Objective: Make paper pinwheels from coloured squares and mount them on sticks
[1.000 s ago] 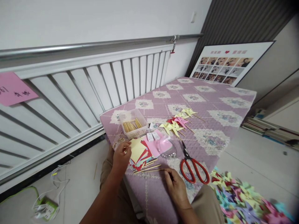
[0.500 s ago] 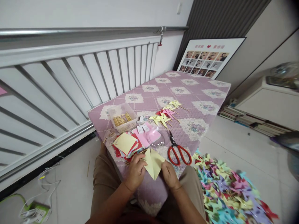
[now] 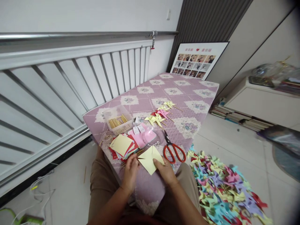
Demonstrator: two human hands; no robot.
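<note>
A pale yellow paper square (image 3: pixel 150 159) with slits cut in from its corners lies between my hands above the near end of the table. My right hand (image 3: pixel 166 172) grips its right side, thumb on top. My left hand (image 3: pixel 130 172) has curled fingers at its left corner, where one slit gapes; the fingertip contact is partly hidden. Red-handled scissors (image 3: pixel 174 151) lie just right of the paper. To the left sits a stack of coloured paper squares (image 3: pixel 122 145), yellow on top. Finished paper pinwheels (image 3: pixel 158 118) on sticks lie farther back.
A clear plastic box (image 3: pixel 118 118) of wooden sticks stands behind the stack, near pink paper (image 3: pixel 148 136) and small white boxes (image 3: pixel 138 128). Many pinwheels (image 3: pixel 225 187) cover the floor at right. A white radiator (image 3: pixel 82 78) runs along the table's left side.
The yellow paper was creased and tilted up between both hands; now it is spread flatter, with my right thumb farther over it. The view has shifted slightly right.
</note>
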